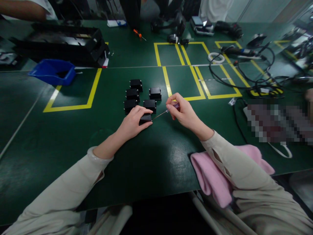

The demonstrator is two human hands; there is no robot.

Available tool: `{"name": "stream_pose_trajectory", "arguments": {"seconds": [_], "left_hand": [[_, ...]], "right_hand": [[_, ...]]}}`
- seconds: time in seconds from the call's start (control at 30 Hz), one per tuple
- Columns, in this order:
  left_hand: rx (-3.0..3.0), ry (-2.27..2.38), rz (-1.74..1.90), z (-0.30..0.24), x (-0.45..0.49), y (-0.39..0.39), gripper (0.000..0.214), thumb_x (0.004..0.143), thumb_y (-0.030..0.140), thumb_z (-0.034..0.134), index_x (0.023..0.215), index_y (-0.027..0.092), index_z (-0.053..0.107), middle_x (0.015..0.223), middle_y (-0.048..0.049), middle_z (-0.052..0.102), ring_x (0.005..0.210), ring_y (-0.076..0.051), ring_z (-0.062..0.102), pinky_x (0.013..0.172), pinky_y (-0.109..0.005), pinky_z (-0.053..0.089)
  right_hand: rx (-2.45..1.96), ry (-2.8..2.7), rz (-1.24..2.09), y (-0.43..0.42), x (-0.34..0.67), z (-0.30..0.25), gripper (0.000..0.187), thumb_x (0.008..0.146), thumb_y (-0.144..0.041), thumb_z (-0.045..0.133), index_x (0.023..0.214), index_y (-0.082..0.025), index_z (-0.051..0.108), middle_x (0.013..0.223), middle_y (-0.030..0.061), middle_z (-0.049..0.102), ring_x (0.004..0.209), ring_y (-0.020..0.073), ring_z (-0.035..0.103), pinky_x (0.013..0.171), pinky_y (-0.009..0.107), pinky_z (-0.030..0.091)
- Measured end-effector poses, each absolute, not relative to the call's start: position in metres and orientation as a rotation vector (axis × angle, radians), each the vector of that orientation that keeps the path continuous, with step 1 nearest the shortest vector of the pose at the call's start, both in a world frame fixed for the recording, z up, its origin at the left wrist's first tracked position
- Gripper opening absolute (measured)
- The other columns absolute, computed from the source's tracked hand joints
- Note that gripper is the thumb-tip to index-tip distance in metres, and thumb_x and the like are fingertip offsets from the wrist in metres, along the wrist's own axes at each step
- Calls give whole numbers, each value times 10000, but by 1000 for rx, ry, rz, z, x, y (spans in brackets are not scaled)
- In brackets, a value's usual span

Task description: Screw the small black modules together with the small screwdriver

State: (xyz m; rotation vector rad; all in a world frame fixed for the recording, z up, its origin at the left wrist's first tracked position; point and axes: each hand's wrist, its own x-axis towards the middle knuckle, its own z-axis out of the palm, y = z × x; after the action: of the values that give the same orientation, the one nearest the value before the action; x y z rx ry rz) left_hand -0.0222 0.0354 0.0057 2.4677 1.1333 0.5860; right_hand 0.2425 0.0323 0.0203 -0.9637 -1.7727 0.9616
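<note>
My left hand (134,121) grips a small black box (145,119) on the green table, thumb along its near side and fingers over the top. Part of that box is hidden under the fingers. A screwdriver (161,114) is held in my right hand (180,110), its handle pinched between thumb and fingers. Its thin shaft slants down to the left, and the tip meets the right end of the held box. Just beyond my left hand stand several similar black boxes (132,94) with shiny screws at their ends, in two loose columns.
On the left are a blue bin (52,70) and stacked black trays (66,42). An orange screwdriver (138,33) lies far back. Cables (246,86) and a white ring of tape (216,58) lie to the right. A pink cloth (212,176) is under my right forearm.
</note>
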Motion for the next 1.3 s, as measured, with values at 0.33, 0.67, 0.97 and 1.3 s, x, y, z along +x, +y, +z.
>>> {"name": "stream_pose_trajectory", "arguments": {"seconds": [0.33, 0.67, 0.97, 1.3], "left_hand": [[2463, 1135, 592, 6, -21, 36, 362, 989, 314, 678, 1330, 209, 618, 1307, -124, 630, 1258, -323, 602, 1080, -512, 510], [2461, 1123, 606, 5, -22, 36, 361, 986, 306, 682, 1330, 215, 618, 1301, -119, 628, 1268, -322, 602, 1087, -503, 509], [2464, 1138, 576, 6, -22, 36, 360, 992, 324, 669, 1332, 225, 605, 1316, -116, 625, 1272, -321, 596, 1087, -513, 509], [2457, 1151, 569, 7, -22, 35, 360, 986, 314, 674, 1328, 223, 610, 1314, -117, 624, 1271, -323, 597, 1086, -515, 511]], "right_hand": [[-967, -1794, 961, 32, 242, 21, 115, 1048, -303, 564, 1035, -241, 469, 631, -94, 472, 487, 98, 464, 544, 281, 339], [-969, -1809, 945, 31, 243, 23, 132, 1023, -314, 590, 1033, -239, 482, 652, -86, 492, 519, 105, 472, 565, 289, 353], [-975, -1790, 920, 31, 241, 25, 152, 985, -269, 617, 1059, -242, 487, 698, -77, 507, 561, 112, 498, 577, 283, 376], [-979, -1782, 927, 30, 242, 25, 173, 975, -245, 616, 1086, -244, 484, 716, -73, 508, 566, 113, 500, 575, 286, 379]]}}
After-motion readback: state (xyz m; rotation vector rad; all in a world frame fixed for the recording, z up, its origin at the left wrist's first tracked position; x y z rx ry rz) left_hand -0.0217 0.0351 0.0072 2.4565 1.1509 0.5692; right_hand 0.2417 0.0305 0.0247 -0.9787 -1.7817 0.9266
